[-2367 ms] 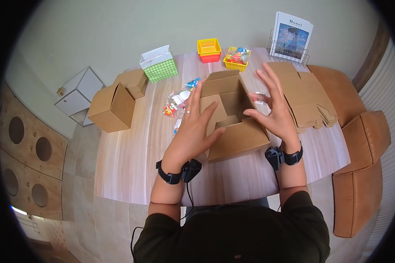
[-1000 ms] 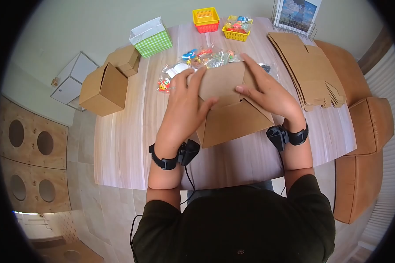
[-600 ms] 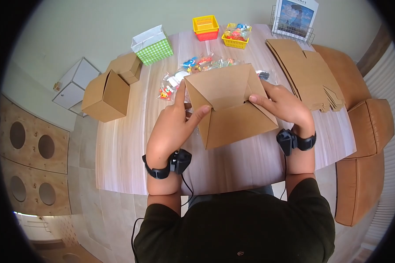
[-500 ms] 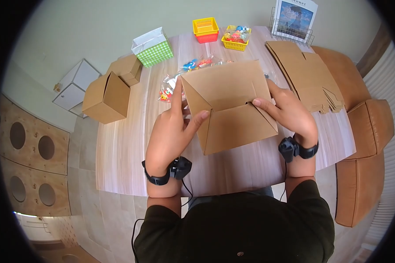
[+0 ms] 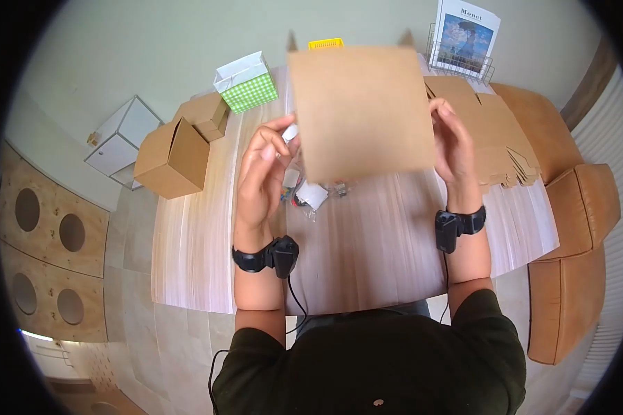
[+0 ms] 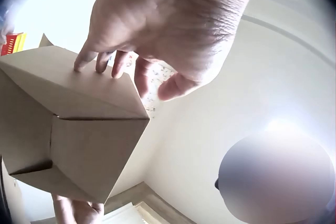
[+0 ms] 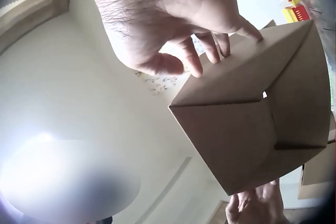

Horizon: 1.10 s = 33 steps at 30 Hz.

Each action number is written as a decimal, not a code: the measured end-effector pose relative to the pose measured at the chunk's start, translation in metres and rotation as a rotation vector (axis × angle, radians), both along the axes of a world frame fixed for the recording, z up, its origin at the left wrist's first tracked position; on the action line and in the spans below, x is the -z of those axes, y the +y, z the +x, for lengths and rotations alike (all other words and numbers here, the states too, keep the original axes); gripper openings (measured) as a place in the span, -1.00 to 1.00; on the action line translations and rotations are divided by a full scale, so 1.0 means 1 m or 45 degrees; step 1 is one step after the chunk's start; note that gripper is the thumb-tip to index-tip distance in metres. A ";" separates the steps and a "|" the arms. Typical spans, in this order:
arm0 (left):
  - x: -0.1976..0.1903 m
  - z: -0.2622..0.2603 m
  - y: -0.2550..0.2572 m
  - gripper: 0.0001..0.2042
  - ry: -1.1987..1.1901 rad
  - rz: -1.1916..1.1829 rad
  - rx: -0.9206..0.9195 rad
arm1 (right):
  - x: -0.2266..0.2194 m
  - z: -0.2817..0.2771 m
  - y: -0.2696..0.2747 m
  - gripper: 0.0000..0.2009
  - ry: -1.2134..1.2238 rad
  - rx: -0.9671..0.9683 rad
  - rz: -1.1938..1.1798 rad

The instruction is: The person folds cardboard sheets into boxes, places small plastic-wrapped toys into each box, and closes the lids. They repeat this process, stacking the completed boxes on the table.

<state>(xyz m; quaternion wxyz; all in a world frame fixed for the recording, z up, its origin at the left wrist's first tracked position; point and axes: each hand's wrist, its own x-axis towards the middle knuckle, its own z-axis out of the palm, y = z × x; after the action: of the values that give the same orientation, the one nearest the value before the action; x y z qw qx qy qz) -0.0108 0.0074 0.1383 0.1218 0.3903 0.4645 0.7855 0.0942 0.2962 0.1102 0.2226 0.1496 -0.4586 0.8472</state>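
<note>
Raised box: We see a plain brown cardboard box (image 5: 363, 114) held up between the hands above the pale wood-grain table (image 5: 367, 256), one broad side facing the head view, slightly blurred.
Folded end: In both wrist views we see the box's end panels slanting inward and meeting at creased seams.
Left hand: We find the bare left hand (image 5: 259, 166) at the box's left side, several fingertips pressing the cardboard.
Right hand: We find the bare right hand (image 5: 455, 145) at the opposite side, its fingertips likewise against the panel.
Grip: On each hand we see fingers and thumb apart, the thumb off the cardboard; the box sits between the two hands rather than clamped in either.
Packets: Near the left hand and partly behind the box, we see clear plastic packets with white cards (image 5: 311, 195) lying on the table.
Left side: We see two brown cartons, the nearer one (image 5: 169, 169) just beside the farther one (image 5: 206, 116), and a green-and-white checked paper bag (image 5: 249, 93).
Right side: We see a stack of flattened brown cardboard (image 5: 502, 135) near a tan leather seat (image 5: 571, 200).
Far edge: We glimpse a yellow plastic basket (image 5: 325, 43), mostly hidden.
</note>
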 end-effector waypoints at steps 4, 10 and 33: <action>0.024 -0.022 0.011 -0.57 -0.061 -0.264 -0.049 | 0.009 -0.017 -0.023 -0.63 -0.408 0.298 0.019; 0.016 -0.020 0.002 -0.35 0.094 -0.774 -0.294 | 0.004 -0.009 -0.028 -0.43 -0.443 0.452 0.800; 0.000 -0.056 -0.076 -0.59 -0.012 -0.059 -1.416 | 0.057 -0.050 -0.085 -0.72 -0.198 0.398 1.287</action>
<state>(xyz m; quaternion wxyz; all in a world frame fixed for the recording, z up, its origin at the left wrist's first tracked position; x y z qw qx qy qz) -0.0672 -0.0689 0.1384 -0.3007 0.0800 0.6172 0.7227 0.0439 0.2110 0.0534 0.2118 0.1048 -0.8414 0.4859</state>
